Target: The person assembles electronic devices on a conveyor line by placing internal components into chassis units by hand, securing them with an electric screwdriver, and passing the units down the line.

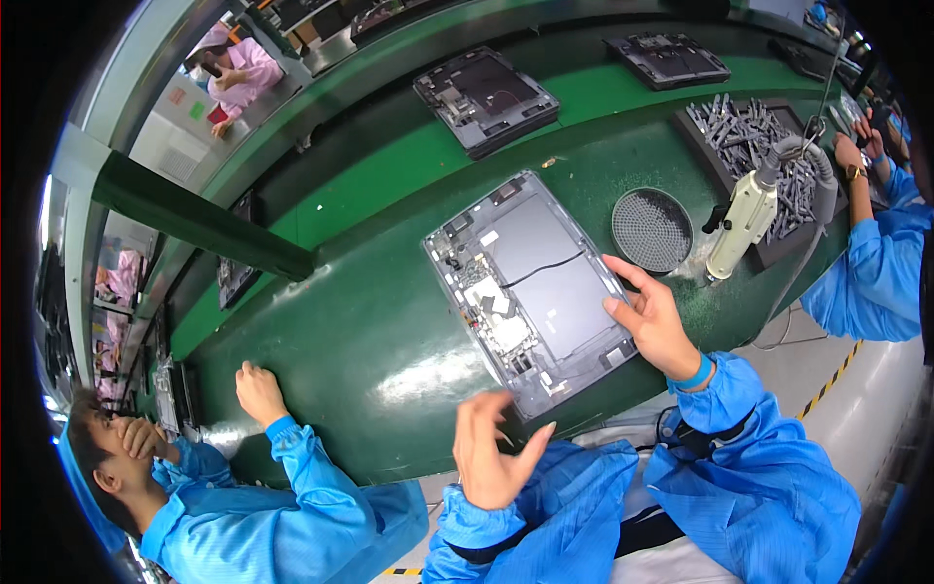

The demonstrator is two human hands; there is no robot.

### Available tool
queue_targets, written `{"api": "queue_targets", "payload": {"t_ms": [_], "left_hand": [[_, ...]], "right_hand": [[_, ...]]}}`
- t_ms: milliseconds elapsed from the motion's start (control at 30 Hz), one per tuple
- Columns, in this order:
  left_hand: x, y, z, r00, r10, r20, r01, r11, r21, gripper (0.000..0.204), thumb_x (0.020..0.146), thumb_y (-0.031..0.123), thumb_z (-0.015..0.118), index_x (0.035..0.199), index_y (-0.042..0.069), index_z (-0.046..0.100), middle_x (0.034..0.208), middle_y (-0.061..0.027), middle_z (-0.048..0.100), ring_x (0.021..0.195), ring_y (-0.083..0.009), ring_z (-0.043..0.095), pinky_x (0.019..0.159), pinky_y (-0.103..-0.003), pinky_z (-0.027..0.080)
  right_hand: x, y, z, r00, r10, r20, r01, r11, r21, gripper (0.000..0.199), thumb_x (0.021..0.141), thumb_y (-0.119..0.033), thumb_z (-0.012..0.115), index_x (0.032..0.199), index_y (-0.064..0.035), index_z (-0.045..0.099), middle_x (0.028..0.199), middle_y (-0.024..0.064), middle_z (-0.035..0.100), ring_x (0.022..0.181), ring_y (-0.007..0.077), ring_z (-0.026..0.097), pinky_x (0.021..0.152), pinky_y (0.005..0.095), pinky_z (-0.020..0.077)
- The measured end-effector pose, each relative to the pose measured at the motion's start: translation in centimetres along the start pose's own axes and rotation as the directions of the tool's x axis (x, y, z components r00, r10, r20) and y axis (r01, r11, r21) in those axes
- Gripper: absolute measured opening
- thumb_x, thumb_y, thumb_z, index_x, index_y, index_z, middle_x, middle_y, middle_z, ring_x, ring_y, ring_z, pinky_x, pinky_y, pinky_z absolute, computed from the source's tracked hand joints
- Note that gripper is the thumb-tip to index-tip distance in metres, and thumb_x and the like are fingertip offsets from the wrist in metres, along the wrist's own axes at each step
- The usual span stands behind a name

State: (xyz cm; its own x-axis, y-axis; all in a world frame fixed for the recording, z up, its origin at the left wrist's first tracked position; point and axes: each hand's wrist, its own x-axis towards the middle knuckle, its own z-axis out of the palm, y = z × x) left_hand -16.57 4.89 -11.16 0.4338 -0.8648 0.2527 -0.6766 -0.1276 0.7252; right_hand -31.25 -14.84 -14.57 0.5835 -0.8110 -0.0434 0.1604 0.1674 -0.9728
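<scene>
Two bare hands of the person came in from the lower edge of the frame, both in blue sleeves. The right hand (650,316) lay at the right edge of the grey opened device chassis (530,287), with the fingers spread and touching its side; it pressed on the frame but did not close around it. The left hand (489,453) was raised in the lower middle of the frame, just below the near corner of the chassis, open and loosely curled, holding nothing and not touching it. The chassis itself lay tilted in the middle of the frame on the green conveyor surface (360,331), with small circuit boards and a black cable visible inside. To the right of it stood a round grey mesh tray (652,229), and just beside that a cream electric screwdriver (744,219) on a hose. Another dark chassis (484,97) lay in the upper middle. A co-worker's hand (258,389) rested on the belt edge at the lower left, well apart from the chassis.
</scene>
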Motion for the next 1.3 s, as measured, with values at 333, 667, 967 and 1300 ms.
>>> {"api": "queue_targets", "payload": {"t_ms": [333,667,967,1300], "left_hand": [[4.1,-2.5,1.5,0.996,-0.051,-0.067,0.057,0.994,0.089,0.078,0.061,0.009,0.081,0.129,-0.002,0.044,0.104,-0.0188,0.057,0.086,-0.0291,0.058,0.071,-0.035,0.048],[9.6,-4.4,-0.6,0.986,-0.165,-0.034,0.164,0.986,-0.025,0.076,0.067,0.009,0.078,0.132,-0.003,0.040,0.108,-0.0235,0.061,0.092,-0.0307,0.065,0.073,-0.035,0.053],[2.5,-1.7,0.9,0.985,-0.148,0.087,0.151,0.988,-0.029,0.083,0.060,0.010,0.083,0.132,-0.001,0.042,0.109,-0.0184,0.059,0.087,-0.0244,0.061,0.067,-0.030,0.052],[1.0,-0.9,1.9,0.991,-0.094,0.100,0.094,0.996,0.003,0.079,0.058,0.016,0.085,0.124,-0.003,0.046,0.098,-0.0141,0.057,0.078,-0.0277,0.055,0.064,-0.035,0.047]], "right_hand": [[3.1,-0.5,1.8,0.999,-0.029,-0.045,0.027,0.999,-0.043,0.050,0.086,0.005,0.051,0.134,0.0050,0.037,0.124,0.0146,0.052,0.106,0.0167,0.056,0.088,0.0269,0.0450],[9.2,0.1,4.4,0.996,-0.009,-0.088,0.015,0.998,0.059,0.052,0.086,0.002,0.051,0.135,0.0091,0.034,0.123,0.0184,0.054,0.095,0.0171,0.060,0.081,0.0267,0.0474],[1.3,-0.1,-0.4,1.000,-0.006,0.005,0.007,0.980,-0.197,0.051,0.085,0.001,0.054,0.134,0.0039,0.040,0.125,0.0208,0.052,0.111,0.0247,0.055,0.095,0.0325,0.0412],[1.9,-3.5,4.1,0.834,-0.245,0.494,0.549,0.456,-0.701,0.025,0.077,-0.005,0.065,0.102,-0.0006,0.063,0.101,0.0126,0.061,0.088,0.0318,0.061,0.075,0.0362,0.0494]]}}
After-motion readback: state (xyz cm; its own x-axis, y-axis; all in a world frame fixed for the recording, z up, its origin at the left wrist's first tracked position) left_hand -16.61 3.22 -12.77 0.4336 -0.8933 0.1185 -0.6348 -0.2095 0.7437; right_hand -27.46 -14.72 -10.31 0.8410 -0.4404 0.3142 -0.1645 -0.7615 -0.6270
